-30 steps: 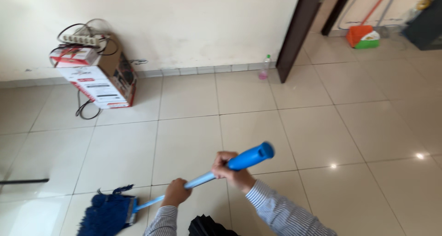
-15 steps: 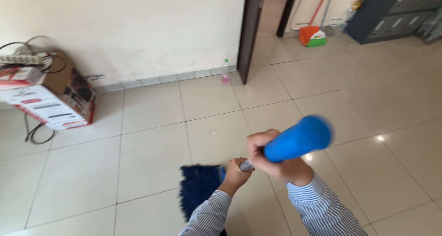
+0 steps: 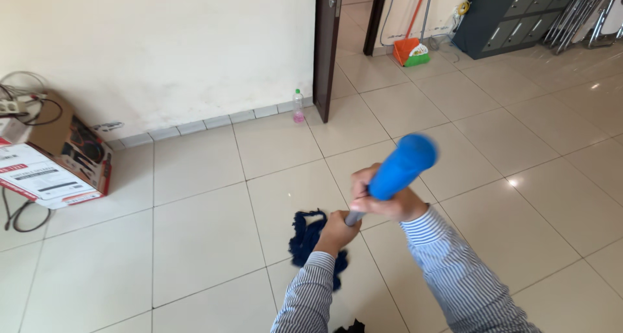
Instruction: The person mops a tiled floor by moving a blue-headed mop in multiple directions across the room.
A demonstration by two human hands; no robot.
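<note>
The person holds a mop with a blue plastic grip and a thin grey shaft [image 3: 397, 169] in both hands. The right hand [image 3: 383, 200] is wrapped tightly around the lower end of the blue grip, with the fingers closed on it. The left hand [image 3: 336, 229] is lower on the grey shaft, also closed around it, and it sits just beside the right hand. Both arms wear sleeves of a white shirt with thin blue stripes [image 3: 454, 274].

The dark blue fringed mop head [image 3: 305, 235] lies on the floor of large beige glossy tiles [image 3: 195, 216], near the bottom middle of the view and partly hidden behind the left hand and sleeve. The mop handle points up toward the camera, so its top end looks big and a little blurred.

At the left edge of the floor a tilted cardboard box with red and white print [image 3: 52, 164] stands against the cream wall [image 3: 162, 47], with a white power strip and cables [image 3: 13, 106] on top of it. A small clear plastic bottle with pink liquid [image 3: 298, 107] stands by the wall, near the dark brown door frame [image 3: 326, 47]. Beyond the door, well apart, an orange and green dustpan [image 3: 411, 51] leans by the far wall, beside grey metal lockers [image 3: 513, 12].
</note>
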